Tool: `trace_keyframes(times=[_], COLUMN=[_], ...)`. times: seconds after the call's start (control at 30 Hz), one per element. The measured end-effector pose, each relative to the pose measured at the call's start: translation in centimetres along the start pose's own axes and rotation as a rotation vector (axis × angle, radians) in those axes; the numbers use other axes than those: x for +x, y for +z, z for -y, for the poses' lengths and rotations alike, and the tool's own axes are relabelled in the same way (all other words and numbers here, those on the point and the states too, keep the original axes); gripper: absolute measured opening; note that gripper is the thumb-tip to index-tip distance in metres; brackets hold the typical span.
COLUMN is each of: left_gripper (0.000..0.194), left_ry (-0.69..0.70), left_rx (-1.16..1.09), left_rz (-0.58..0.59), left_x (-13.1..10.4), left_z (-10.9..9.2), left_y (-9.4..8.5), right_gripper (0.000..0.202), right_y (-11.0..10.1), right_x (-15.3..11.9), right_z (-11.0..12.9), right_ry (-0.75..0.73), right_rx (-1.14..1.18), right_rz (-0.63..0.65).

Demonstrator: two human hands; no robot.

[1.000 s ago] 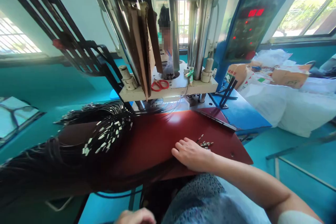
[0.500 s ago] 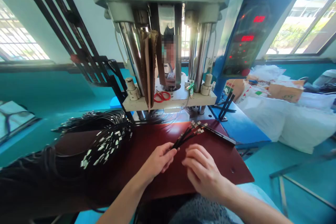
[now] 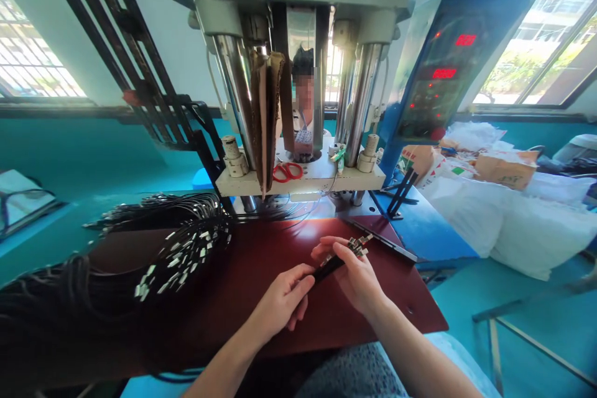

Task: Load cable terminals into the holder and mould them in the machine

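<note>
My left hand (image 3: 281, 300) is closed around a small bunch of black cables (image 3: 325, 268) above the dark red table. The cables slant up to the right and end in small metal plugs (image 3: 360, 246). Near those plugs, my right hand (image 3: 358, 280) curls round the bunch, thumb on the near side and fingers behind. Part of the cables is hidden inside both hands. To the left lies a big pile of black cables (image 3: 186, 255) with many pale plug ends.
Behind the dark red table (image 3: 261, 317) stands a press (image 3: 298, 183) with red-handled scissors (image 3: 288, 171) on its base. A metal strip (image 3: 387, 242) lies at the table's right. A control box (image 3: 433, 93) and white sacks (image 3: 527, 224) are on the right. A person sits beyond the press.
My right hand has moved up and in from beside the cables and now wraps round them near the plugs. The fanned plug ends have drawn closer together.
</note>
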State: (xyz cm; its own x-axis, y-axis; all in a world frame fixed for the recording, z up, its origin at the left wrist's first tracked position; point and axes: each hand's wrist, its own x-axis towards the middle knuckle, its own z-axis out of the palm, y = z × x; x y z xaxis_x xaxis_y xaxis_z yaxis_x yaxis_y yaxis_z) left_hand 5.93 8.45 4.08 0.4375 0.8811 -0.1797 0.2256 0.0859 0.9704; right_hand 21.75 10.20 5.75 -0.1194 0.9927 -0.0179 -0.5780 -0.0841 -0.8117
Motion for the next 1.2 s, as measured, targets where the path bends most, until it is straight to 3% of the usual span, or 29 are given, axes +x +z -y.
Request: trace_keyframes(times=[0.2,0.27,0.43,0.6,0.83,1.07,1.2], left_gripper=[0.031,0.028,0.034,0.026,0.022,0.018,0.018], left_ry=[0.212,0.239,0.111,0.067,-0.049,0.075,0.054], left_rx=[0.349,0.310,-0.009,-0.037,-0.163,-0.071,-0.059], left_rz=[-0.227,-0.146,0.256,0.168,0.170,0.039,0.004], left_x=[0.8,1.4,2.7,3.4,4.1,5.3,5.7], left_z=[-2.5,-3.4,-3.5,-2.0,-2.6,-2.0,-1.5], left_y=[1.3,1.9,2.1,2.0,2.5,2.3,2.1], right_gripper=[0.025,0.033,0.048,0.042,0.037,0.025,0.025], right_y=[-0.7,-1.0,-2.5,-3.8,-2.9,-2.7,-4.4], right_x=[-0.6,-0.9,-0.7,0.7,1.7,1.6,1.0], right_z=[-0.3,-0.5,0.2,2.7,3.2,3.3,3.7], right_ry=[0.020,0.045,0.051,-0.106,-0.025,-0.152,-0.068], right_rx=[0.001,-0.076,-0.175,-0.116,-0.517,-0.708,-0.753], right_rz=[0.074,0.138,0.305,0.174,0.122,-0.010,0.006])
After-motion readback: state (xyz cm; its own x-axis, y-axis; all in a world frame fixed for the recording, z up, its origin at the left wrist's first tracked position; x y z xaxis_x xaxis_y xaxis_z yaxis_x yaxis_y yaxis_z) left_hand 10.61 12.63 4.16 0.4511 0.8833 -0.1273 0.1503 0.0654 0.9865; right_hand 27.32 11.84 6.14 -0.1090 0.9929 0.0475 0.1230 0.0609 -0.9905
